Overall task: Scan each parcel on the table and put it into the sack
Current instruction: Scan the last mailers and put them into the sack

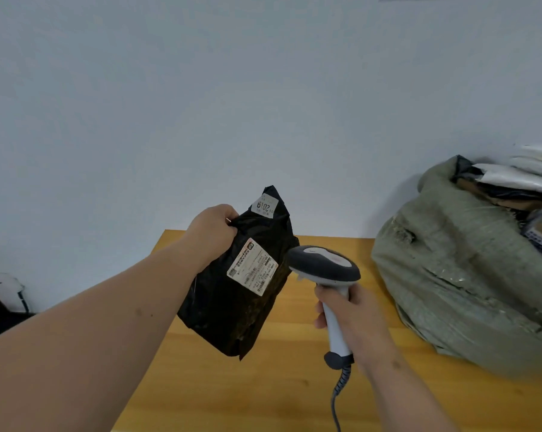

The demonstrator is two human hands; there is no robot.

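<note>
My left hand [212, 232] grips a black plastic parcel [229, 307] by its upper edge and holds it above the wooden table [232, 394]. A white shipping label [252, 266] on the parcel faces the camera, and a small sticker sits near its top. My right hand [353, 319] grips the handle of a grey and white barcode scanner [324, 266]. The scanner's head is just right of the label and points at the parcel. A grey-green woven sack [469, 275] lies on the table at the right, with several parcels showing in its open mouth.
White and dark parcels [519, 179] stick out of the sack's top at the right edge. The scanner's coiled cable [338, 397] hangs down toward the table's front. A plain wall rises behind the table. A dark object with a white part [4, 294] stands at far left.
</note>
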